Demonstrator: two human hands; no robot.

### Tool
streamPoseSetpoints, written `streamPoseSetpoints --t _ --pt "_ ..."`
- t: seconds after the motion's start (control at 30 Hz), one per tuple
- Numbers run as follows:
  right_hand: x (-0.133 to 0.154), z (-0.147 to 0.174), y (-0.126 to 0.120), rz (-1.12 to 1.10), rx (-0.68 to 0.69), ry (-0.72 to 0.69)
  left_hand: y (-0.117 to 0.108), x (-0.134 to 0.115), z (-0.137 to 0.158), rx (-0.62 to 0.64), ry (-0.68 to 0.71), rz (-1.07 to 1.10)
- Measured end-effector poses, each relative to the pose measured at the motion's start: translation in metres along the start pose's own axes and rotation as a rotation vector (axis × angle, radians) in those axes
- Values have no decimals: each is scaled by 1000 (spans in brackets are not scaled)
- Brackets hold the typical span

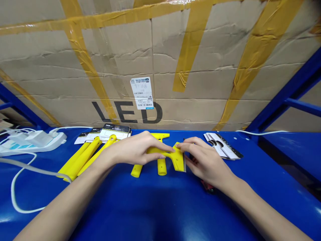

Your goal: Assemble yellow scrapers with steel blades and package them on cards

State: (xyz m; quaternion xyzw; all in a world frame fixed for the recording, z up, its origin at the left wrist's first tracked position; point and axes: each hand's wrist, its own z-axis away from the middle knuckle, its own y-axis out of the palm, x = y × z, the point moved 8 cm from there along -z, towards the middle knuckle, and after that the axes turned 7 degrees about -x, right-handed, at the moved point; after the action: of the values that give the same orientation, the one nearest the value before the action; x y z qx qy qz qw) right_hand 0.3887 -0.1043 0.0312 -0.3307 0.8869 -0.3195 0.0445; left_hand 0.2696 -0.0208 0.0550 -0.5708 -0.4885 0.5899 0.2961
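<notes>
The left hand [136,147] grasps a yellow scraper [178,160] by its handle, above the blue table [155,207]. The right hand [209,162] has its fingertips against the scraper's broad head, beside the thin blade [185,164]; whether they pinch it cannot be told. Two yellow tools [162,167] lie just behind the held one. More yellow handles [81,159] lie to the left, near printed cards [114,131], and folded white cards [224,146] lie beyond the right hand.
</notes>
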Motion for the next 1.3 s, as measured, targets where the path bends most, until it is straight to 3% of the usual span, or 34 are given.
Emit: streamPoseSetpoints --t 0.13,0.23,0.37,0.53,0.63,0.83,1.03,1.3 --pt "-21 5 -4 -41 11 244 -10 13 4 -66 -1 -31" --pt "-31 11 2 15 127 348 -17 26 8 -105 -38 -51" --pt "-29 16 23 98 365 353 -16 35 10 -92 -67 -93" --pt "-24 16 35 193 495 315 -10 35 7 -57 -89 -178" --pt "-25 18 38 157 515 322 -8 33 7 -48 -81 -202" --pt "-39 26 41 8 514 507 -3 31 5 -51 -66 -180" --pt "-40 27 39 27 518 501 6 27 2 24 -67 -216" --pt "-41 28 33 -21 464 469 8 26 2 27 -82 -260"
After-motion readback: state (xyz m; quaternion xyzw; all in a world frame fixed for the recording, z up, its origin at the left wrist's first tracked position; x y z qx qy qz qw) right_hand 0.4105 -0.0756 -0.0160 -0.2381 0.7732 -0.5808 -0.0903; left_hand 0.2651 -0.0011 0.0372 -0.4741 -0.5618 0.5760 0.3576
